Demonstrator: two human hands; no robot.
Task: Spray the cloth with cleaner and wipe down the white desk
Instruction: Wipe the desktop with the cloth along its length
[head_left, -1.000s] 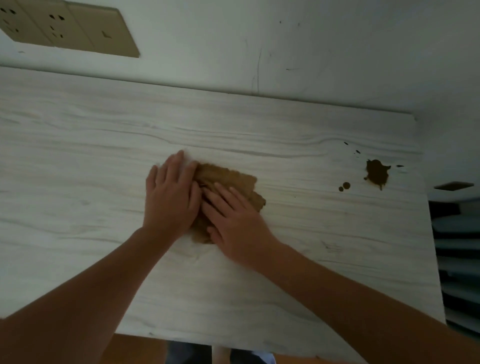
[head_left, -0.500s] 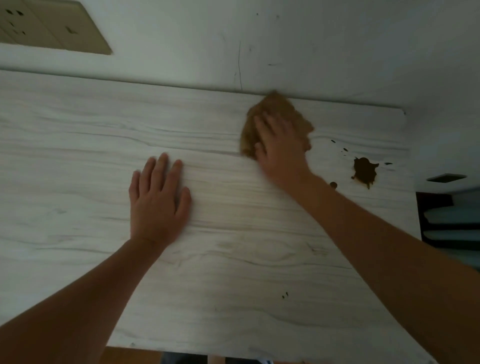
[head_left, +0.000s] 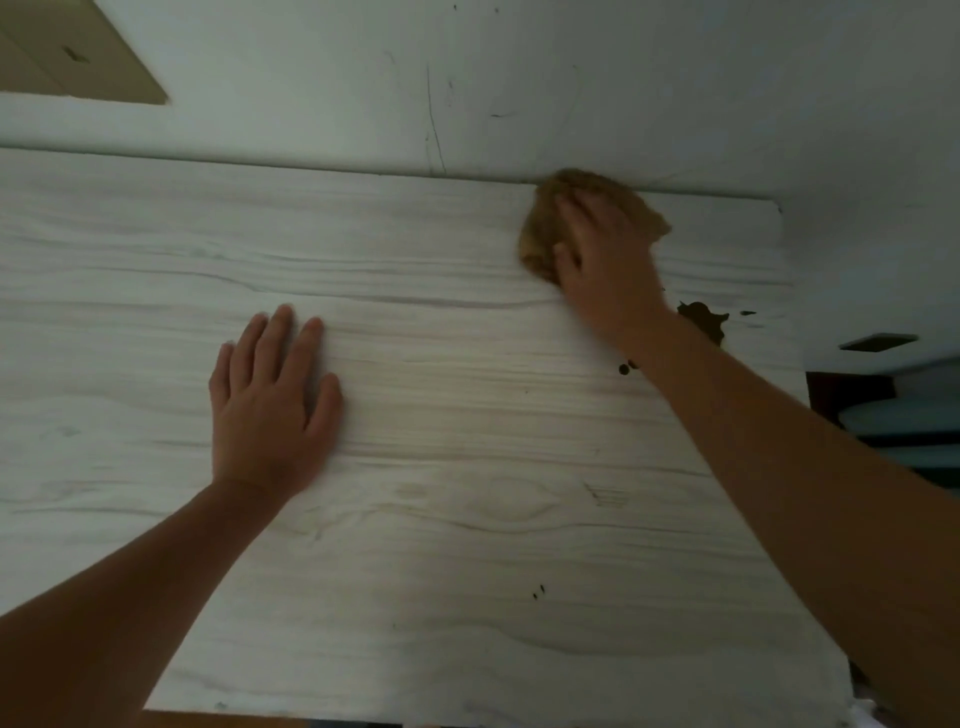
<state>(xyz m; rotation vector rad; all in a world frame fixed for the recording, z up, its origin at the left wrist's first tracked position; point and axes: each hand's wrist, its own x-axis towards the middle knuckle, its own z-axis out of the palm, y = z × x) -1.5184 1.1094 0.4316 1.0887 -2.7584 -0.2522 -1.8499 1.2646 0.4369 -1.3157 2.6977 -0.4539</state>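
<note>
Socket plate (head_left: 78, 52) top left on the wall (head_left: 571, 78), not involved. Left hand (head_left: 270, 410) lies flat on the white desk (head_left: 467, 519), fingers straight, holding nothing; I read it as a brace.

The brown cloth (head_left: 540, 244) sits far right at the desk's back edge, touching the wall line. Right hand (head_left: 608, 260) is on top of it, fingers laid out flat and pressing down, not curled round it as far as the motion blur lets me tell. The cloth bulges out left of and beyond the fingers and is mostly hidden under the palm.

The dark stain (head_left: 704, 322) is just right of the wrist, unwiped. Small drops (head_left: 626, 366) sit right by the forearm.

Risks, my call:
- The cloth is only pinned flat, so it could bunch against the wall or slip out from under the palm.
- The forearm could drag through the drops and smear them.
- A pass through the stain could spread it over the desk.
</note>
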